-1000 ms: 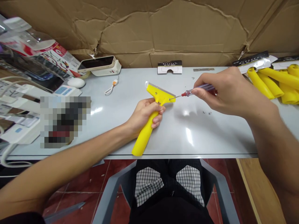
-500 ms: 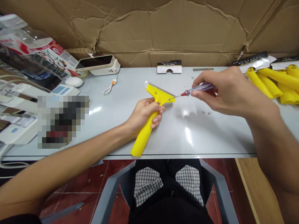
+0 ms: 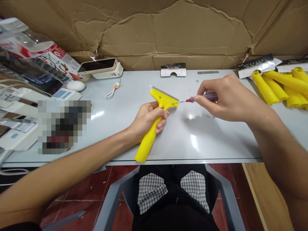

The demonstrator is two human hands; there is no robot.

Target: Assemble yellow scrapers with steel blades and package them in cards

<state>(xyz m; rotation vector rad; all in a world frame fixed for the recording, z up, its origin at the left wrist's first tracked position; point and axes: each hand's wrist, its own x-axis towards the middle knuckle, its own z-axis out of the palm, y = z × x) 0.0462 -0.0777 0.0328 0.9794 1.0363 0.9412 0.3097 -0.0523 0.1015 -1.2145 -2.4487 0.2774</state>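
A yellow scraper (image 3: pixel 149 138) is tilted in my left hand (image 3: pixel 150 118), which is wrapped round its neck, the wide head pointing away from me. Two small screws show in the head, one near the middle and one near its right end. My right hand (image 3: pixel 231 98) grips a screwdriver (image 3: pixel 209 95) with a clear purple handle and red collar. Its thin shaft runs leftward, and the tip meets the screw at the head's right end. A few tiny screws (image 3: pixel 208 116) lie on the table below my right hand.
A metal blade (image 3: pixel 208 72) and a folded card (image 3: pixel 173 70) lie at the back of the table (image 3: pixel 115 128). Several yellow handles (image 3: pixel 269 89) are heaped at the right. At the left stand a bottle (image 3: pixel 48 54), a phone (image 3: pixel 98 65) and white devices. Cardboard (image 3: pixel 130 35) walls the back.
My right hand and the screwdriver have shifted slightly left and down, and the shaft lies flatter. The tip stays at the right-end screw. My left hand holds the scraper almost unmoved.
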